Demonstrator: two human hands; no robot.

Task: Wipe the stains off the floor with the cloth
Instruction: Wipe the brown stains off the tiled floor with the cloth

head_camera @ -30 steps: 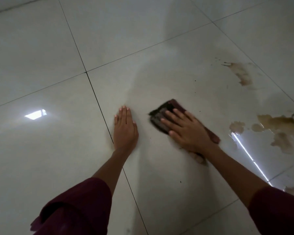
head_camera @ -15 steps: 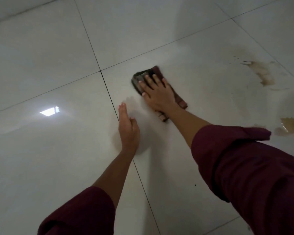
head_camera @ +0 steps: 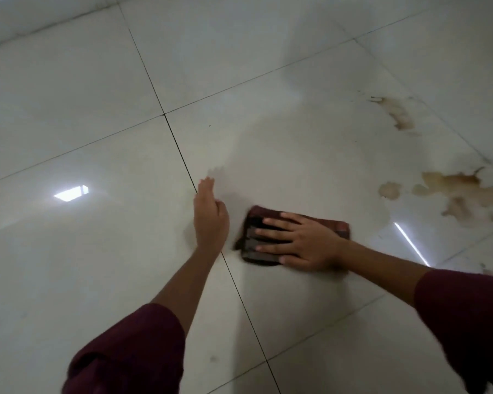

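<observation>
A dark, folded cloth (head_camera: 255,242) lies flat on the white tiled floor (head_camera: 97,251). My right hand (head_camera: 302,243) presses on it with fingers spread, pointing left. My left hand (head_camera: 209,214) rests on its edge on the floor just left of the cloth, fingers together, holding nothing. Brown stains show to the right: a large blotch (head_camera: 464,191) with a small round spot (head_camera: 390,190) beside it, and a fainter streak (head_camera: 400,115) further away.
Dark grout lines cross the glossy tiles, one running under my left wrist. A bright window reflection (head_camera: 71,193) sits at the left and a thin light streak (head_camera: 410,243) at the right. A smaller stain (head_camera: 485,270) lies near my right sleeve.
My right hand has dragged the cloth back toward me and to the right, from near the tile corner. My left hand stays on its edge on the floor.
</observation>
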